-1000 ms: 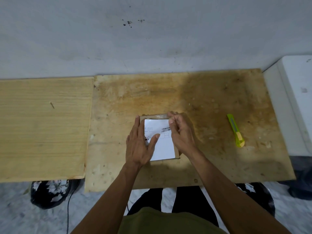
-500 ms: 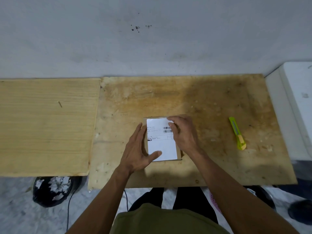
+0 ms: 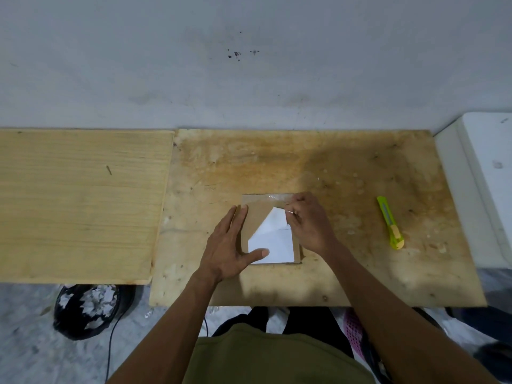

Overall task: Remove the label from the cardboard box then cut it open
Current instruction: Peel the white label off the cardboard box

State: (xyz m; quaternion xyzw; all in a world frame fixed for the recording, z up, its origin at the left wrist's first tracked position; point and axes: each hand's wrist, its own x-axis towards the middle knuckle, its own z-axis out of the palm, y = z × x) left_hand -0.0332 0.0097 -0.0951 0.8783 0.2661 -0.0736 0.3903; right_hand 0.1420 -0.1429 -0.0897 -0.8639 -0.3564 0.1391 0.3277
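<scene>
Label (image 3: 273, 242) now half peeled off box (image 3: 255, 217), right hand (image 3: 309, 221) pinching its corner, left hand (image 3: 230, 245) flat, spread.

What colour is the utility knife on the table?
Bright lime green utility knife with a yellow slider, seen in the head view.

You find no print you can read: the label (image 3: 273, 246) on the cardboard box (image 3: 256, 217) shows only blank white.

A makeshift workshop corner: stained plywood tabletop (image 3: 318, 167) at frame centre against a bare grey wall (image 3: 249, 65), rough concrete floor (image 3: 25, 342) lower left, a full rubbish bag (image 3: 86, 311).
</scene>
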